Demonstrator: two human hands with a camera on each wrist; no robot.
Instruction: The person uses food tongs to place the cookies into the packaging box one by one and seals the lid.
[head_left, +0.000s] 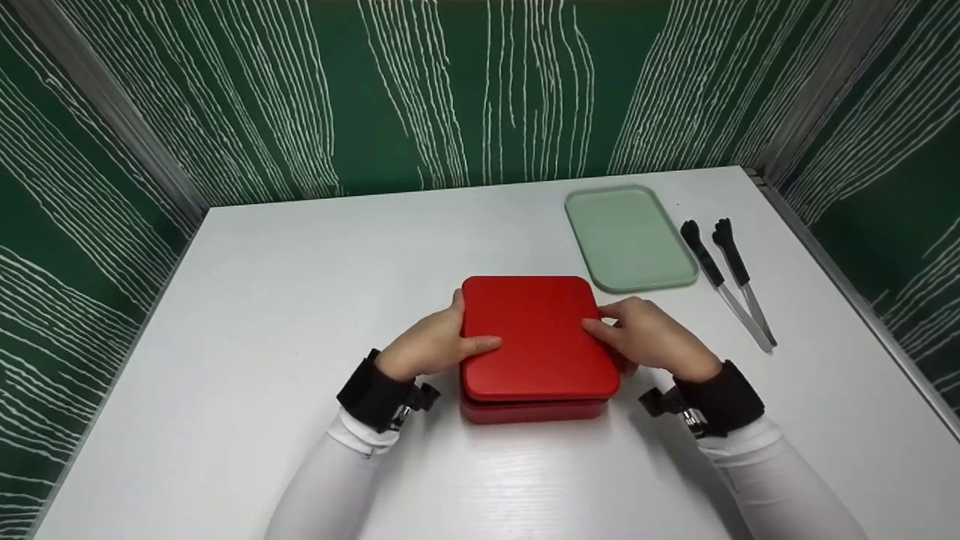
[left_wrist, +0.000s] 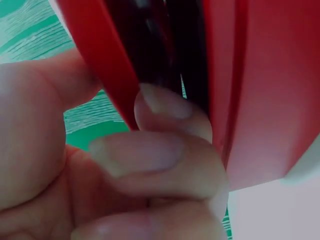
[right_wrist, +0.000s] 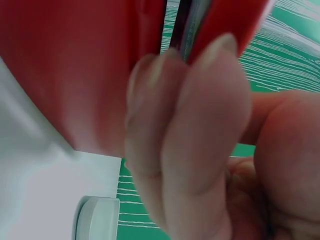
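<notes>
A red square box lies in front of me, its smooth red lid raised slightly off the box base. My left hand grips the lid's left edge, thumb on top and fingertips under the rim. On the opposite side, my right hand pinches the lid's right edge the same way. A dark gap separates the lid from the base in the left wrist view. The right wrist view also has fingers tucked between lid and base. The box's inside is hidden from above.
A pale green tray lies behind the box to the right. Beside it are metal tongs with black ends. Everything rests on a white table, with green, white-lined walls around its back and sides.
</notes>
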